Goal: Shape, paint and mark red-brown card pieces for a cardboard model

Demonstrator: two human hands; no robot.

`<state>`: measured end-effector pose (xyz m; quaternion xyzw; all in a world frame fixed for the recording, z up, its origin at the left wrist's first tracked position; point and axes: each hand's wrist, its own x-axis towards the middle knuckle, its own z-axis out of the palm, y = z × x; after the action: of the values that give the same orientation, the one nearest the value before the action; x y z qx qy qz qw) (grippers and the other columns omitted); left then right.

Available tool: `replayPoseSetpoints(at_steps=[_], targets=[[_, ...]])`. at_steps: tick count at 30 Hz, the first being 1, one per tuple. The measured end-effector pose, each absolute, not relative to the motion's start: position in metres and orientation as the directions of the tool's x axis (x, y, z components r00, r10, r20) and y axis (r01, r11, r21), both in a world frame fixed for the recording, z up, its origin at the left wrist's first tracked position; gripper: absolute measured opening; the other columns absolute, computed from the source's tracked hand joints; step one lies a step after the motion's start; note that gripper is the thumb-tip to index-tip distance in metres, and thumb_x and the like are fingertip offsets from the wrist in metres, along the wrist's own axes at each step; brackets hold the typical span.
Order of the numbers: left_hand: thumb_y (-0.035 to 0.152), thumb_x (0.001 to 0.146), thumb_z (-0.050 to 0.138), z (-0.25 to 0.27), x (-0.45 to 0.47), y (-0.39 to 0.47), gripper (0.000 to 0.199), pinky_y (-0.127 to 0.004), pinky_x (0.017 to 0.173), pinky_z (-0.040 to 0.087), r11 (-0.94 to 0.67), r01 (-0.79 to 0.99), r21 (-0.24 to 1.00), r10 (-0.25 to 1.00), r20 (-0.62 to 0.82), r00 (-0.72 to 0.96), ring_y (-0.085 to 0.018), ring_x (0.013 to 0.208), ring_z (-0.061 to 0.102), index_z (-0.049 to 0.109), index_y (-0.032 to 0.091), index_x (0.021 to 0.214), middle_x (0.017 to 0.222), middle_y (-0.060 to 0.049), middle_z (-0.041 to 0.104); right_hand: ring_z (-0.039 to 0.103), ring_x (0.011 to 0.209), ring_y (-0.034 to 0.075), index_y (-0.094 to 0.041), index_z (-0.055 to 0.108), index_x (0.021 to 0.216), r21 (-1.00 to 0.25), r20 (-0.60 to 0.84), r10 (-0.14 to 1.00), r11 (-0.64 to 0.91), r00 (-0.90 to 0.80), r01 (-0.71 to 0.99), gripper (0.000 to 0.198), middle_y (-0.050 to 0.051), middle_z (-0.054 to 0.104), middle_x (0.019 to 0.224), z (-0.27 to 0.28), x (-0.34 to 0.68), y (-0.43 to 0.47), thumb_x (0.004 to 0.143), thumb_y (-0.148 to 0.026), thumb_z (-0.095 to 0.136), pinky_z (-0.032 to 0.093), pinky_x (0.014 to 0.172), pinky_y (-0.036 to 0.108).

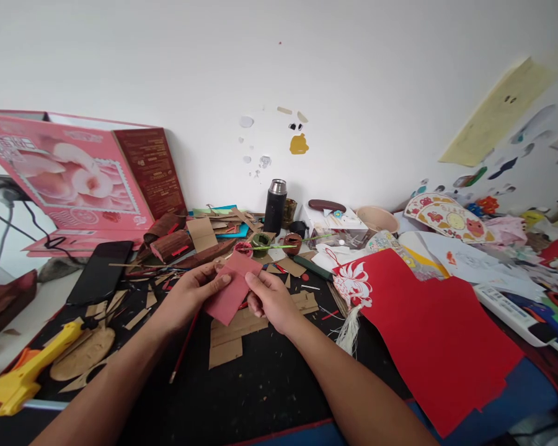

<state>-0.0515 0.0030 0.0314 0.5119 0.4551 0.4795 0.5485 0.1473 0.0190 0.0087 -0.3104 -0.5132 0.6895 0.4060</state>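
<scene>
Between my two hands is a folded piece of pinkish-red paper or card [231, 291], held above the dark table mat. My left hand [204, 288] pinches its left edge, thumb on top. The right edge is gripped by my right hand [270, 297], with the thumb on the face and the fingers curled beneath. Just under the hands lies a cut piece of brown cardboard [225, 347]. A dark red pencil [184, 350] rests on the mat near my left wrist. Small paint jars, one green [260, 243] and one brown [292, 243], stand beyond the hands.
At left are a yellow glue gun [32, 371], a black phone [100, 272] and a pink box [88, 179]. A black thermos [275, 207] stands by the wall. Red sheet material [437, 334] and a white power strip [511, 313] lie at right. Cardboard scraps litter the mat.
</scene>
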Motion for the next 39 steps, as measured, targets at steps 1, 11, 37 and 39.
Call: replayPoseSetpoints(at_steps=[1,11,37,39], targets=[[0.060,0.070,0.098,0.030,-0.052,0.003,0.053,-0.033,0.080,0.057,0.027,-0.060,0.998,0.992,-0.019,0.126,-0.025,0.083,0.071,0.082,0.019,0.100,0.098,-0.008,0.083,0.037,0.039,0.010,-0.024,0.061,0.090,-0.959,-0.006,0.884,-0.137,-0.467,-0.247,0.060,-0.010,0.048,0.047,0.008,0.147,0.019,0.083,-0.082,0.075,0.020,0.043,0.025],[0.062,0.067,0.099,0.024,-0.054,0.004,0.052,-0.028,0.070,0.052,0.010,-0.100,0.995,0.994,0.001,0.105,-0.019,0.072,0.065,0.080,0.017,0.083,0.082,-0.005,0.077,0.027,0.038,0.008,-0.022,0.063,0.100,-0.921,-0.023,0.872,-0.209,-0.489,-0.330,0.056,-0.016,0.036,0.045,0.008,0.143,0.015,0.084,-0.073,0.080,0.019,0.044,0.026],[0.047,0.072,0.098,0.021,-0.051,0.003,0.054,-0.036,0.089,0.059,0.043,-0.045,0.998,0.984,-0.034,0.175,-0.028,0.097,0.075,0.082,0.018,0.114,0.109,-0.010,0.084,0.033,0.037,0.008,-0.022,0.060,0.095,-0.924,0.022,0.901,-0.146,-0.433,-0.352,0.056,-0.014,0.042,0.046,0.008,0.146,0.020,0.082,-0.072,0.083,0.019,0.041,0.024],[0.047,0.071,0.099,0.020,-0.053,0.003,0.051,-0.035,0.086,0.058,0.034,-0.033,0.999,0.981,-0.027,0.192,-0.027,0.092,0.074,0.083,0.019,0.111,0.105,-0.008,0.085,0.029,0.037,0.008,-0.021,0.064,0.104,-0.914,0.016,0.898,-0.165,-0.440,-0.370,0.056,-0.016,0.037,0.045,0.007,0.144,0.018,0.083,-0.070,0.082,0.019,0.042,0.024]])
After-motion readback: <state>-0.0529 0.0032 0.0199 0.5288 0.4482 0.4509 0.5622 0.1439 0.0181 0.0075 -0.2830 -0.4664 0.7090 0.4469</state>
